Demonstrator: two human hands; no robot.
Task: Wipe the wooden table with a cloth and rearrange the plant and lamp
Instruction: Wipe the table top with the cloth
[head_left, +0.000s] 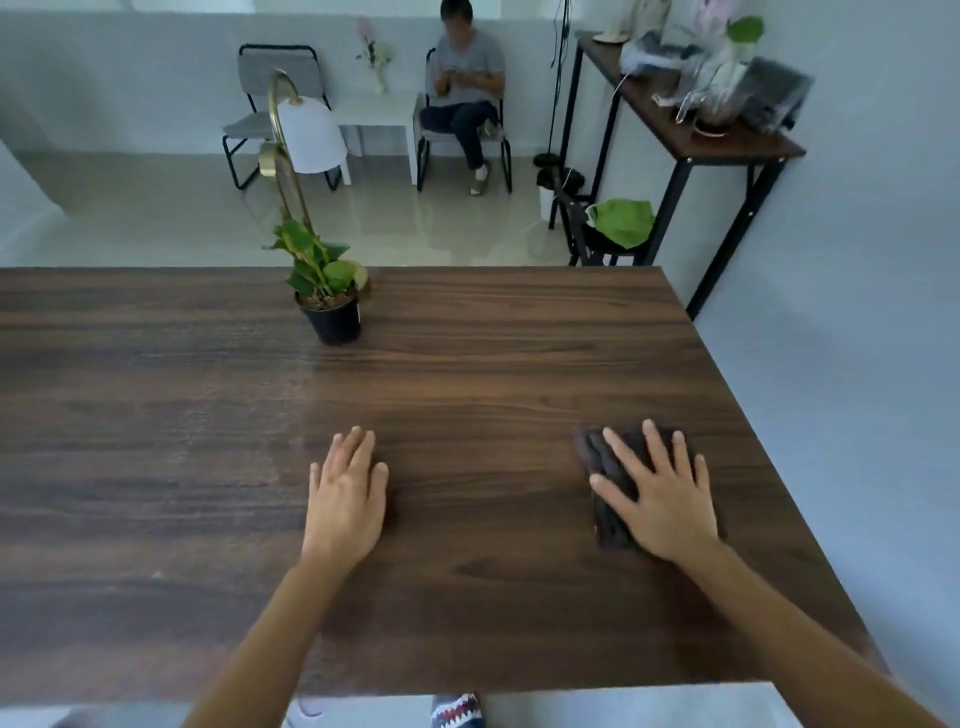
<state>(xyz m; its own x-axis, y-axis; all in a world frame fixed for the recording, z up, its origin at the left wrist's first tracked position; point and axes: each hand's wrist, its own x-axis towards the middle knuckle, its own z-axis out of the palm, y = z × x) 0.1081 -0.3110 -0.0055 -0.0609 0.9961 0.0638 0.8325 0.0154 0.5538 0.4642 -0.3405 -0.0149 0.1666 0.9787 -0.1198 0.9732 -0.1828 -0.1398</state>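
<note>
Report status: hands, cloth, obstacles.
Right hand flat on dark cloth. Left hand flat on table. Plant and lamp at far edge.

Plant (326, 291) before lamp (296, 156); cloth (605, 467) right on table (467, 364).

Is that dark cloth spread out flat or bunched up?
Bunched up. The cloth shows thick ridged folds beside the right hand, which presses flat on it on the wooden table.

Pale walls (857, 156) enclose a glossy light floor (415, 218). Against the far wall stand two black-framed chairs (275, 114) flanking a small white side table (376, 117); a person (465, 93) sits on the right one. A dark, black-legged console (691, 124) lines the right wall, cluttered on top.
</note>
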